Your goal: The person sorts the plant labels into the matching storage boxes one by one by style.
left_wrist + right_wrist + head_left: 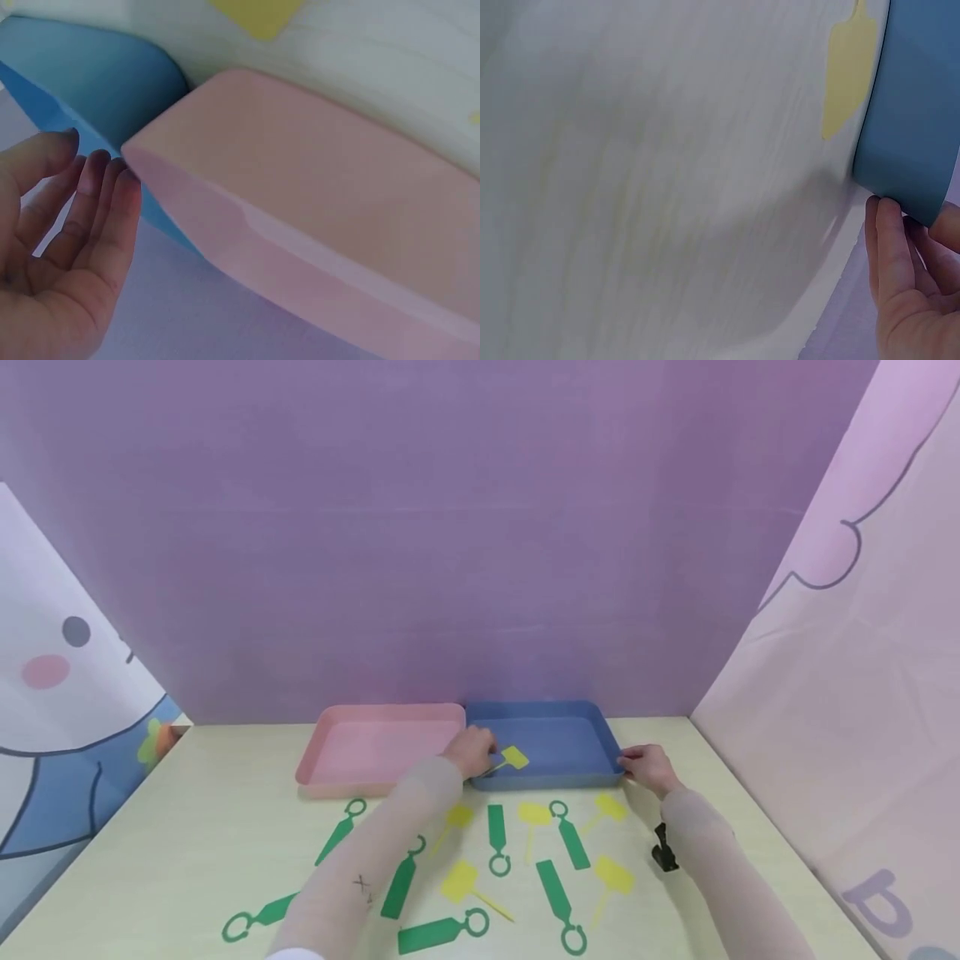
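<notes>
My left hand (471, 752) is over the left end of the blue tray (540, 781), where it meets the pink tray (382, 792). In the left wrist view the thumb and bent fingers (90, 172) stand apart with nothing visible between them. A yellow tag (516, 757) with a thin stem shows against the blue tray beside that hand; whether the stem touches the hand I cannot tell. At the tray's right end my right hand (648, 767) pinches the wall, thumb on one side and fingers (895, 247) on the other.
Several green ring-ended tags (555, 889) and yellow stemmed tags (615, 874) lie spread on the pale table (150, 860) before the trays. A small black object (663, 852) is by the right forearm. Behind the trays rises a purple backdrop (450, 568).
</notes>
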`<state>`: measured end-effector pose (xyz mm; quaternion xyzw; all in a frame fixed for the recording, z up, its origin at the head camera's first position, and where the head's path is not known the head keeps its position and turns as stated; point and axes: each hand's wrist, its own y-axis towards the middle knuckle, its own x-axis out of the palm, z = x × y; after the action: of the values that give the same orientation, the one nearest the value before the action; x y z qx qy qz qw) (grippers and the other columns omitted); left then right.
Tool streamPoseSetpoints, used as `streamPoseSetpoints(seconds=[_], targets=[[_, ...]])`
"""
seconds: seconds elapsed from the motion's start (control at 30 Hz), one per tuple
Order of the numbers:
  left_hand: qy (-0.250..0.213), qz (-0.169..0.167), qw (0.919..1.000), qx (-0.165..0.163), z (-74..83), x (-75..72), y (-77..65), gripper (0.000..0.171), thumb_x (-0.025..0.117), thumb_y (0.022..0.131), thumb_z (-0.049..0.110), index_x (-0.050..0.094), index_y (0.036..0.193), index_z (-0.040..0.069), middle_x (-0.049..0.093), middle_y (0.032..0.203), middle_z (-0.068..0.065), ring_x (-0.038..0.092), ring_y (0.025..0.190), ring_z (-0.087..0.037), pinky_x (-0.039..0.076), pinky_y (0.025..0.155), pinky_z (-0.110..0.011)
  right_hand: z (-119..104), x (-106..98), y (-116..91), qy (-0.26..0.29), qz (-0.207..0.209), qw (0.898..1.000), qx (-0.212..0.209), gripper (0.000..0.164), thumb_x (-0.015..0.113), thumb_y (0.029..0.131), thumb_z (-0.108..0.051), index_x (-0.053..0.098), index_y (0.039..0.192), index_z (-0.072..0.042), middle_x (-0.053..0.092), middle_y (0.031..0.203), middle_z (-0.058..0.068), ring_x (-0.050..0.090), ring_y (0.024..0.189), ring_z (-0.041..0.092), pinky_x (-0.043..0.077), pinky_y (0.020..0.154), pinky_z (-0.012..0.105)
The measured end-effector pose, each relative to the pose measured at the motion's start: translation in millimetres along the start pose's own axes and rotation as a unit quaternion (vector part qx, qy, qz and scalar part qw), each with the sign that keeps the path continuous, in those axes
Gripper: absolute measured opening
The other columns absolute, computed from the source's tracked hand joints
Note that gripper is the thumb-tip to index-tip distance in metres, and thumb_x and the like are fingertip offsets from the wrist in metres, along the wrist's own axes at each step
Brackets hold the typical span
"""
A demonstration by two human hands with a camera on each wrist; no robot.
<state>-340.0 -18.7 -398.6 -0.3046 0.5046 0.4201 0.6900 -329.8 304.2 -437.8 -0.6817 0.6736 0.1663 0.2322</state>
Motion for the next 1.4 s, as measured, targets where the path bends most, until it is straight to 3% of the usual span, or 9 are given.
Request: streamPoseSetpoints(seconds=[0.3, 0.5, 0.77, 0.93, 1.17, 1.4], targets=[[-0.045, -0.007, 0.999, -0.003, 1.1, -21.0, -25.5, 0.027, 0.059, 0.084, 0.002, 0.065, 0.11, 0.006, 0.066, 0.109, -0.007, 0.06, 0.101, -0.02, 0.05, 0.085, -0.031, -11.6, 5.9, -10.2, -0.029, 0.018, 0.999, 0.013, 0.033, 0.051, 0.09, -0.001, 0.05, 0.115, 0.02, 0.056, 0.111, 0.034, 0.064, 0.09, 0.031, 0.054, 0.074, 0.032], [-0.036, -0.001, 0.9991, 0.022, 2.3, -39.2, -47.3, 0.026, 0.057, 0.087, 0.008, 0.064, 0.112, 0.005, 0.066, 0.107, -0.007, 0.06, 0.099, -0.018, 0.049, 0.085, -0.031, -6.4, 3.0, -7.0, -0.03, 0.02, 0.999, 0.012, 0.033, 0.05, 0.091, -0.002, 0.049, 0.117, 0.019, 0.055, 0.114, 0.034, 0.064, 0.091, 0.031, 0.054, 0.074, 0.03], [-0.008, 0.071, 0.9933, 0.091, -12.7, -47.3, -68.9, 0.014, 0.062, 0.076, 0.0, 0.07, 0.087, 0.001, 0.067, 0.084, -0.009, 0.061, 0.077, -0.019, 0.051, 0.075, -0.032, -6.7, 4.2, -7.7, -0.028, 0.021, 0.999, 0.011, 0.033, 0.05, 0.09, -0.002, 0.05, 0.116, 0.019, 0.055, 0.113, 0.035, 0.064, 0.091, 0.032, 0.054, 0.074, 0.031], [-0.011, 0.059, 0.9955, 0.073, -18.7, -50.0, -91.7, 0.019, 0.067, 0.075, 0.001, 0.07, 0.094, 0.003, 0.069, 0.091, -0.01, 0.063, 0.084, -0.02, 0.051, 0.078, -0.034, -5.0, 4.3, -7.1, -0.027, 0.021, 0.999, 0.01, 0.033, 0.05, 0.09, -0.002, 0.049, 0.116, 0.019, 0.055, 0.113, 0.035, 0.064, 0.091, 0.032, 0.054, 0.073, 0.031], [0.008, 0.076, 0.9935, 0.084, -26.3, -44.5, -123.0, 0.016, 0.07, 0.075, 0.005, 0.07, 0.091, 0.005, 0.069, 0.087, -0.006, 0.064, 0.078, -0.017, 0.052, 0.073, -0.032, -6.4, 3.5, -9.5, -0.028, 0.02, 0.999, 0.01, 0.033, 0.05, 0.091, -0.002, 0.049, 0.116, 0.02, 0.056, 0.111, 0.034, 0.064, 0.09, 0.031, 0.054, 0.073, 0.032], [0.004, 0.055, 0.9982, 0.024, -38.4, -30.0, -135.9, 0.021, 0.074, 0.073, 0.007, 0.07, 0.092, 0.003, 0.069, 0.087, -0.007, 0.062, 0.08, -0.019, 0.051, 0.075, -0.035, -7.5, 4.6, -10.3, -0.031, 0.019, 0.999, 0.011, 0.033, 0.048, 0.091, -0.001, 0.049, 0.116, 0.02, 0.056, 0.111, 0.034, 0.063, 0.093, 0.032, 0.054, 0.074, 0.032]])
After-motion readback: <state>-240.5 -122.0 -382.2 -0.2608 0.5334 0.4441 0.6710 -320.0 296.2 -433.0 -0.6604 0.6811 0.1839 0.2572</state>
